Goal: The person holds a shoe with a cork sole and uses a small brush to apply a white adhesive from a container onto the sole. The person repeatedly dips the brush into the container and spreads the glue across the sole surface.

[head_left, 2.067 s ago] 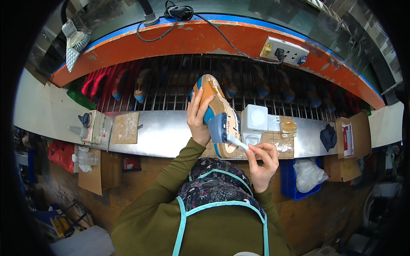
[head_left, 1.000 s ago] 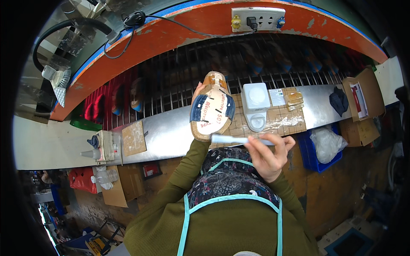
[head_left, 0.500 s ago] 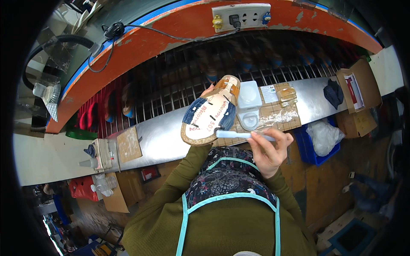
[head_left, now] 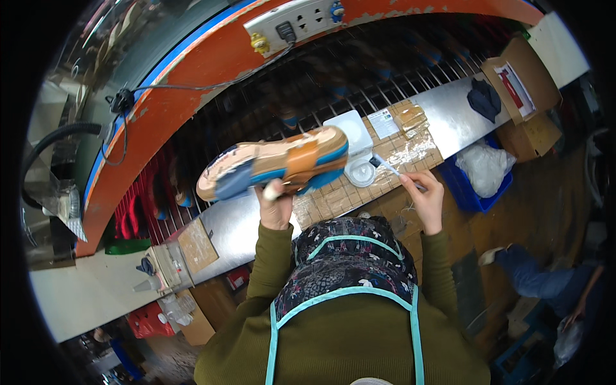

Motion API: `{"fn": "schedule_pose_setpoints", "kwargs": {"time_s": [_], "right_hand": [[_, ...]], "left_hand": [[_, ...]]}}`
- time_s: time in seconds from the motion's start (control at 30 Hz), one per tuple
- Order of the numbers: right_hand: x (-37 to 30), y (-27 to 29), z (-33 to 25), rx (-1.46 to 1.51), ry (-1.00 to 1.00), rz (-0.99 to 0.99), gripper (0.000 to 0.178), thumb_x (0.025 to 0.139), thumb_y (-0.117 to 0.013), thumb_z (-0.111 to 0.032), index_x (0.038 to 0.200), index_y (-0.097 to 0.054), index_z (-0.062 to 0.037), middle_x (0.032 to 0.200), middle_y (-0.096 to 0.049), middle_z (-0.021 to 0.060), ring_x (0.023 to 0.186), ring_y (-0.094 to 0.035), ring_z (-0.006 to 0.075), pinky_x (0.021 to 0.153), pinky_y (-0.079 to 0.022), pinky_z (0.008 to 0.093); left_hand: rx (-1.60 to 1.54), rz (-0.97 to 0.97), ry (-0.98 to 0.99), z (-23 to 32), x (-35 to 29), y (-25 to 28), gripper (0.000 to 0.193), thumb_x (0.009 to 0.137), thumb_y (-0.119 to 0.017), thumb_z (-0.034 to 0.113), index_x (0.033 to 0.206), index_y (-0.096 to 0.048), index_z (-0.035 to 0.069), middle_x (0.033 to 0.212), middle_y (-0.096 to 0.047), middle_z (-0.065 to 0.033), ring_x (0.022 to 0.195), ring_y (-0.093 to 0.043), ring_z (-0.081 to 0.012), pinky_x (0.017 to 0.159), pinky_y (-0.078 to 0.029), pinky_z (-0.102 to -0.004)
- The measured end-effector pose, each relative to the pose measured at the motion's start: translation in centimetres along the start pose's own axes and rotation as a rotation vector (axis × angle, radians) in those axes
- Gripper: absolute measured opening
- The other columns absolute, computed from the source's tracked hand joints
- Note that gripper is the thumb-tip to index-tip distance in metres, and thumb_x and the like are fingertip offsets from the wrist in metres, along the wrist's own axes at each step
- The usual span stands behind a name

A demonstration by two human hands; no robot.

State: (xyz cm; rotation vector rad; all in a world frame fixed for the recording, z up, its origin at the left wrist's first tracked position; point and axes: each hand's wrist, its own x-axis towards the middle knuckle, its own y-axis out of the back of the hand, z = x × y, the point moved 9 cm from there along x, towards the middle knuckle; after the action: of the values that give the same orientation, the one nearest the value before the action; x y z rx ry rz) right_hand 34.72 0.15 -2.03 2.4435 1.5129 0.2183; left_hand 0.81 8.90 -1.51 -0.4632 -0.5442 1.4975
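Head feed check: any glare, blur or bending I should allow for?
Head view: glare whitens the metal bench; the shoe in the left hand looks slightly smeared, perhaps by motion; the fisheye bows the orange beam; the rack of rods behind lies in shadow.

Metal strip [head_left: 444,110] beside dark cloth [head_left: 484,101] free; shoe [head_left: 273,162], white container [head_left: 355,128] obstruct left.

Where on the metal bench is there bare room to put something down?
Bare metal shows between the tan board and left hand, and between the brown mat and dark cloth. The white container, paper and amber block crowd the mat's far side.
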Motion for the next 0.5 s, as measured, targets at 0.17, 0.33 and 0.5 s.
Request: {"fn": "schedule_pose_setpoints", "kwargs": {"time_s": [0.17, 0.33, 0.5], "right_hand": [[0.0, -2.1, 5.0, -0.643, 0.24, 0.095, 0.014, 0.079, -0.076, -0.026, 0.079, -0.075, -0.0124, 0.077, -0.064, 0.0014, 0.068, -0.057, 0.0198, 0.076, -0.03, 0.0368], [0.7, -5.1, 5.2, -0.786, 0.449, 0.096, 0.008, 0.078, -0.075, -0.022, 0.077, -0.073, -0.014, 0.076, -0.062, 0.0023, 0.068, -0.058, 0.0217, 0.074, -0.03, 0.0396], [0.7, -6.5, 4.9, -0.887, 0.629, 0.093, 0.004, 0.077, -0.075, -0.019, 0.077, -0.073, -0.0157, 0.08, -0.062, 0.0017, 0.067, -0.059, 0.0217, 0.074, -0.031, 0.0404]], "left_hand": [[-0.458, -0.149, 0.051, 2.9, 0.1, -2.4, 0.102, 0.073, -0.054, 0.083, 0.144, -0.039, 0.011, 0.132, -0.052, -0.0135, 0.113, -0.054, -0.0295, 0.098, -0.042, -0.0495], [-0.747, -0.569, 0.269, 2.9, -0.9, -4.4, 0.096, 0.085, -0.053, 0.069, 0.147, -0.026, 0.0, 0.106, -0.049, -0.0123, 0.082, -0.062, -0.0328, 0.104, -0.039, -0.0544], [-0.73, -0.488, 0.307, 2.6, -1.9, -2.9, 0.067, 0.097, -0.052, 0.042, 0.145, -0.03, 0.001, 0.1, -0.05, -0.0131, 0.077, -0.063, -0.0278, 0.103, -0.042, -0.0487]]}}
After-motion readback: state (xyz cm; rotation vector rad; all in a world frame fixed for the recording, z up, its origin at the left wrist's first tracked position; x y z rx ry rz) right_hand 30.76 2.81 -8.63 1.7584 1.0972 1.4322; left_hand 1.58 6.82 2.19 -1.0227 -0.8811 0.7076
